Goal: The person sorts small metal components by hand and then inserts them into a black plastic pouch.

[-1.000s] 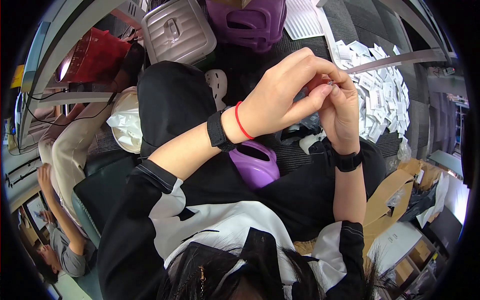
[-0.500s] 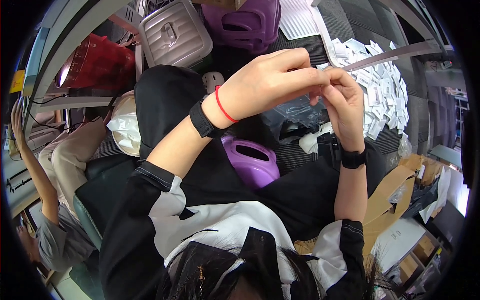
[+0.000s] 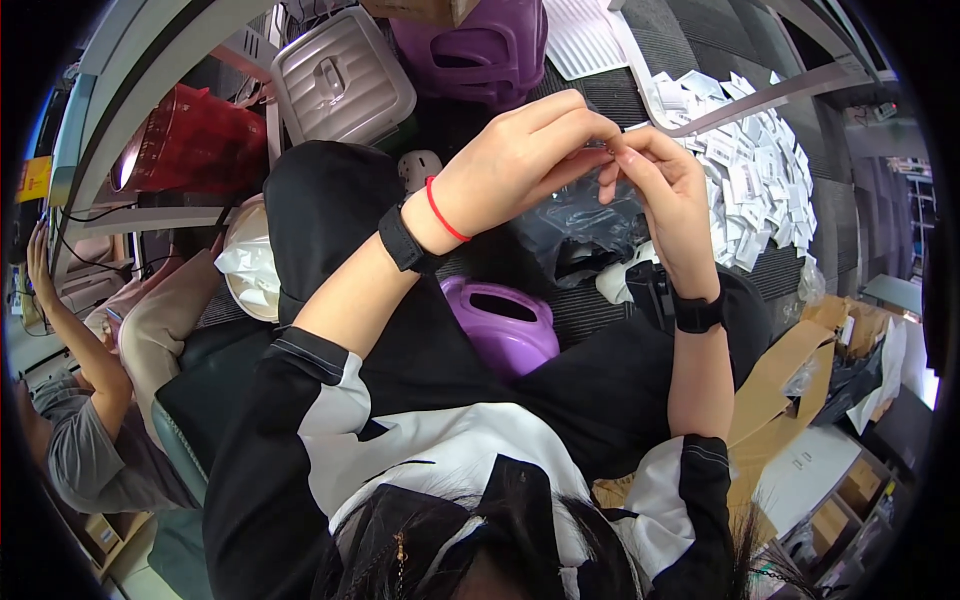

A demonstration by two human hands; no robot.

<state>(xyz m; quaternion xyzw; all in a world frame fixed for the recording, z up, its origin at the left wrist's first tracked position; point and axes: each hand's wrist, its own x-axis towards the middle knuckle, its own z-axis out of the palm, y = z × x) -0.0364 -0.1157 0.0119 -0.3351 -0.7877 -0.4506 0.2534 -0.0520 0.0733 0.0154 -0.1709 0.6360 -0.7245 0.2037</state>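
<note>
My left hand [image 3: 520,160] and my right hand [image 3: 665,195] meet fingertip to fingertip in front of me, both pinching the top edge of a clear plastic bag [image 3: 575,225] that hangs below them with something dark inside. The left wrist carries a black band and a red string; the right wrist has a black band. A purple plastic piece [image 3: 500,320] rests on my lap between my knees, under my left forearm.
A heap of small white packets [image 3: 750,170] covers the floor at the right. A grey ribbed case [image 3: 345,75], a purple shell [image 3: 470,45] and a red container [image 3: 190,145] stand ahead. Another person [image 3: 90,420] sits at my left. Cardboard boxes [image 3: 780,390] lie at right.
Both hands have come down and slightly right in the picture, still pinched together on the bag. The person at left has raised an arm.
</note>
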